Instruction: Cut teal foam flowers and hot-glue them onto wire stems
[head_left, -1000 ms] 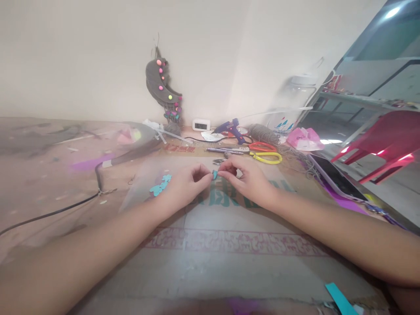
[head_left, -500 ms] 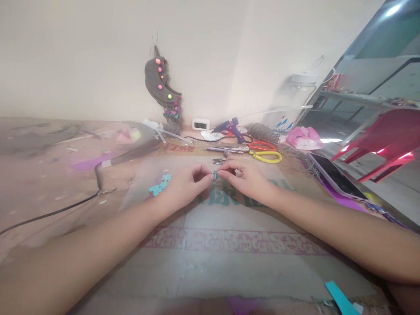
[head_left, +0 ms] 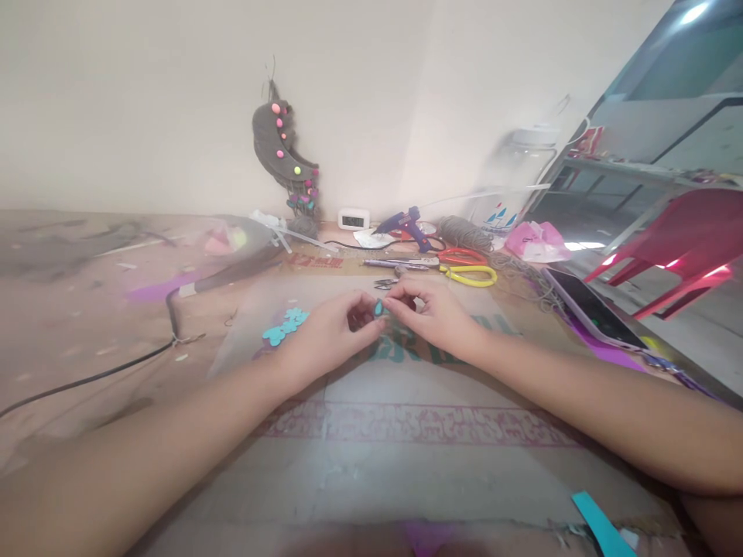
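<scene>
**Teal foam piece, pinched between two hands**

Teal foam, one small cut piece (head_left: 378,308), held above the printed sheet on the desk (head_left: 406,464), midway between both hands.

- Left hand (head_left: 325,336): thumb and forefinger closed on the piece's left edge; other fingers curled under.
- Right hand (head_left: 435,317): fingers (head_left: 398,303) pinched together on the right edge. The piece is too small to tell whether it is folded or flat.
- Teal cut-outs (head_left: 283,326): a small cluster lying flat just left of the left hand.
- Yellow-handled scissors (head_left: 467,275), orange-handled scissors (head_left: 461,256), purple glue gun (head_left: 406,226): beyond the hands, well apart from them.
- Phone (head_left: 592,313): at the right edge of the sheet.
- Teal strip (head_left: 600,526): near lower right corner.

Handling note: for a piece this slight, light fingertip pressure near the edges seems best; a hard squeeze would likely crease the foam. Wrists resting low on the desk should steady the pinch.
</scene>
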Demonstrator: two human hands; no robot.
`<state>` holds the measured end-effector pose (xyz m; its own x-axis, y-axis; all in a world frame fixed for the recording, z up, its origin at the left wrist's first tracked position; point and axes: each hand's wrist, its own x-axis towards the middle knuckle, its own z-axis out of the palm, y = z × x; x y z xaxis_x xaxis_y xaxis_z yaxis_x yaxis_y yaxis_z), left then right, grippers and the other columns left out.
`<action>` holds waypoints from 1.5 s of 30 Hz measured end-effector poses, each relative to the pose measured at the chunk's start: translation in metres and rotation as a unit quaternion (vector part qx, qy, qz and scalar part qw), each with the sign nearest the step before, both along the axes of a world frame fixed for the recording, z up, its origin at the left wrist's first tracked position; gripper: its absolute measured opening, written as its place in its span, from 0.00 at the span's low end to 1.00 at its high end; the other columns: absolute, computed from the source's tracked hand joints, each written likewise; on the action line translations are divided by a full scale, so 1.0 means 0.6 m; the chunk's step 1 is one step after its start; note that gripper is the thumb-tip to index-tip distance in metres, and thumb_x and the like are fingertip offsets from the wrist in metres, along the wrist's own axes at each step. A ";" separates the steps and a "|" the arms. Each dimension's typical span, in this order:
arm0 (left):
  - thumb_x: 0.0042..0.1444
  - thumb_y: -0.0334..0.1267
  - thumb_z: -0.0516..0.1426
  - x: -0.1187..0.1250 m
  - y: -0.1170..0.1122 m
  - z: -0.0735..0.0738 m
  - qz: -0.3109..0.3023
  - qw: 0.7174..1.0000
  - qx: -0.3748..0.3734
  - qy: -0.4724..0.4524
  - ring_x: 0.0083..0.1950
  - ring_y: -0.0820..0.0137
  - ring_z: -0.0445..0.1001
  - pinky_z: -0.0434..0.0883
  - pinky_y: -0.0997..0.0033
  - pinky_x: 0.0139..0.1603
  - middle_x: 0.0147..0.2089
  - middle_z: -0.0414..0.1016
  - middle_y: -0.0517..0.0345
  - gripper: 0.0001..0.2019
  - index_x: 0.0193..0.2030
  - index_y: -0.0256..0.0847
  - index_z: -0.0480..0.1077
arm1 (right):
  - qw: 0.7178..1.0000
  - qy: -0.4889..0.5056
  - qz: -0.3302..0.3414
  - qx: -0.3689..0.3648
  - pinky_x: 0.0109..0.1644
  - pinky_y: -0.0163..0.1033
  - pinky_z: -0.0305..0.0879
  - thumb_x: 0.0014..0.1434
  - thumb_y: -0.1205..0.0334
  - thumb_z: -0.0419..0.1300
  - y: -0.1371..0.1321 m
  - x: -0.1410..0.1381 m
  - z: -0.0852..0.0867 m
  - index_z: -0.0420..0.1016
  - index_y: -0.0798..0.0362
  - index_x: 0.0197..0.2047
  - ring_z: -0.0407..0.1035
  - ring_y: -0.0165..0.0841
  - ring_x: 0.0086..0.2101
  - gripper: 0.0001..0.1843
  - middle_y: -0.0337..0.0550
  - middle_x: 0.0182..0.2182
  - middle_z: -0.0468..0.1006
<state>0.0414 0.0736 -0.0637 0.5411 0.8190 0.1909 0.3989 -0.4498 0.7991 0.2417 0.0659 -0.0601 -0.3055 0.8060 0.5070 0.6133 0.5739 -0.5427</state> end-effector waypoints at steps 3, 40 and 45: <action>0.60 0.45 0.56 0.000 -0.001 0.000 0.004 1.000 -0.002 0.008 0.33 0.69 0.68 0.61 0.70 0.33 0.32 0.73 0.60 0.10 0.34 0.42 0.68 | 1.000 0.004 0.003 -0.011 0.31 0.34 0.59 0.62 0.62 0.60 -0.003 -0.002 0.001 0.75 0.53 0.30 0.64 0.30 0.28 0.09 0.39 0.26 0.72; 0.64 0.51 0.50 -0.004 0.017 -0.005 0.052 0.989 -0.080 -0.113 0.32 0.69 0.69 0.66 0.71 0.35 0.27 0.69 0.60 0.20 0.26 0.41 0.66 | 0.999 0.018 0.030 -0.007 0.30 0.34 0.58 0.63 0.63 0.59 -0.007 -0.002 0.002 0.75 0.55 0.30 0.61 0.28 0.26 0.10 0.37 0.24 0.68; 0.58 0.51 0.57 -0.002 0.011 0.002 0.062 0.985 -0.125 -0.104 0.28 0.71 0.67 0.64 0.72 0.29 0.28 0.72 0.60 0.15 0.33 0.41 0.68 | 0.999 0.009 0.030 -0.009 0.31 0.34 0.58 0.63 0.62 0.58 -0.006 -0.003 0.004 0.74 0.55 0.29 0.61 0.29 0.26 0.11 0.37 0.23 0.68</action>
